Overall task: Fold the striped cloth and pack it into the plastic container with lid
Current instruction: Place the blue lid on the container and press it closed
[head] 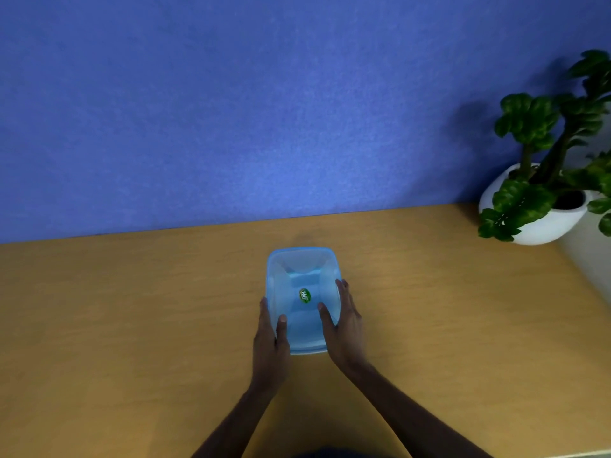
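A pale blue plastic container (302, 276) stands in the middle of the wooden table (132, 309), its translucent lid on top with a green oval sticker (304, 295). My left hand (270, 342) grips its near left side, thumb resting on the lid. My right hand (344, 328) holds the right side, thumb also on the lid and fingers along the edge. No striped cloth shows; the container's inside looks hazy through the lid, so I cannot tell what is in it.
A blue wall (231, 110) rises straight behind the table. At the far right a green plant in a white pot (535, 223) stands by the table's right edge.
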Action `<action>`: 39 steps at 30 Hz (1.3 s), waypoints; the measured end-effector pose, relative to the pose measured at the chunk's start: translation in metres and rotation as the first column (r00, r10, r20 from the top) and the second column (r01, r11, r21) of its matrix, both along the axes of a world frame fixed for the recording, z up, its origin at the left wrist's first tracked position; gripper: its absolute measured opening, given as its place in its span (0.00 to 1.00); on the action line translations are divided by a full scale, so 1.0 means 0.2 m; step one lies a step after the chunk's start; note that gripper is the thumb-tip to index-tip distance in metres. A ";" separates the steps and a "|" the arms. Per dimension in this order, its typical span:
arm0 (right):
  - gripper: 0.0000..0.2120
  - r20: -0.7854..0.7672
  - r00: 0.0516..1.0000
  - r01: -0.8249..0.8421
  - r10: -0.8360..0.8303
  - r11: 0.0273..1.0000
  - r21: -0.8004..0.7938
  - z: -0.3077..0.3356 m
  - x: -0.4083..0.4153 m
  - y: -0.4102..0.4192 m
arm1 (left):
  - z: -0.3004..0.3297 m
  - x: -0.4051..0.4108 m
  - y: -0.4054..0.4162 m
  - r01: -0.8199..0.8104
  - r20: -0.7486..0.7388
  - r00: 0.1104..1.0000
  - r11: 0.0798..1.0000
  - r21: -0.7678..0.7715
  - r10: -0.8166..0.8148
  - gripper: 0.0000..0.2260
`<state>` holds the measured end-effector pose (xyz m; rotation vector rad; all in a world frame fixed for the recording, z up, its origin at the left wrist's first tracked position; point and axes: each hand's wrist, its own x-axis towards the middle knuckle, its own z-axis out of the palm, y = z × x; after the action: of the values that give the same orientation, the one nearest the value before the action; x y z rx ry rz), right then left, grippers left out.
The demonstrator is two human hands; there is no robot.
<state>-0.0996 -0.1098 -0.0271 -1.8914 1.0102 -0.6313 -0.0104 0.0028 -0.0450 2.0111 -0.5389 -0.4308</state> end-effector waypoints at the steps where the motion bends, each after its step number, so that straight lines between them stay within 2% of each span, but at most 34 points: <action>1: 0.28 0.004 1.000 0.002 -0.002 1.000 0.003 -0.01 0.00 0.00 | 0.01 -0.01 0.00 -0.008 -0.019 1.000 1.000 -0.012 0.008 0.33; 10: 0.27 -0.022 1.000 0.003 -0.003 1.000 -0.030 0.00 -0.01 0.00 | -0.01 -0.03 0.01 0.015 -0.029 0.999 0.999 -0.035 -0.016 0.31; 14: 0.28 -0.021 1.000 -0.002 0.001 0.999 -0.053 -0.01 0.00 0.00 | -0.01 -0.01 0.04 0.040 0.026 0.999 0.999 -0.020 -0.040 0.28; 20: 0.29 -0.005 1.000 -0.004 0.003 1.000 -0.030 -0.04 0.00 -0.01 | 0.00 -0.02 0.05 0.023 0.014 1.000 0.997 -0.080 -0.022 0.27; 25: 0.30 0.006 1.000 0.006 -0.006 1.000 -0.028 -0.05 -0.01 -0.01 | 0.03 -0.02 0.03 -0.008 -0.057 0.998 0.990 -0.138 0.000 0.23; 30: 0.30 -0.007 1.000 -0.013 0.013 0.998 -0.068 -0.07 -0.02 -0.04 | 0.07 0.13 -0.13 -0.129 -0.252 0.963 0.987 -0.100 0.101 0.31; 35: 0.32 0.022 0.999 -0.023 0.024 0.998 -0.056 -0.06 -0.03 -0.08 | 0.05 0.41 -0.36 -0.092 -0.219 0.972 0.995 -0.045 0.080 0.27; 37: 0.34 0.012 1.000 -0.022 0.023 0.999 -0.050 -0.06 -0.03 -0.09 | 0.03 0.50 -0.41 -0.142 -0.314 0.943 0.987 -0.076 0.112 0.22; 39: 0.36 -0.009 1.000 -0.014 0.014 0.999 -0.033 -0.05 -0.03 -0.10 | 0.03 0.54 -0.43 -0.130 -0.357 0.932 0.979 -0.158 0.067 0.13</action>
<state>-0.1052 -0.1302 -0.0366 -1.9305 0.9971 -0.6357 0.0971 -0.0837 -0.0396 1.7285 -0.2427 -0.6399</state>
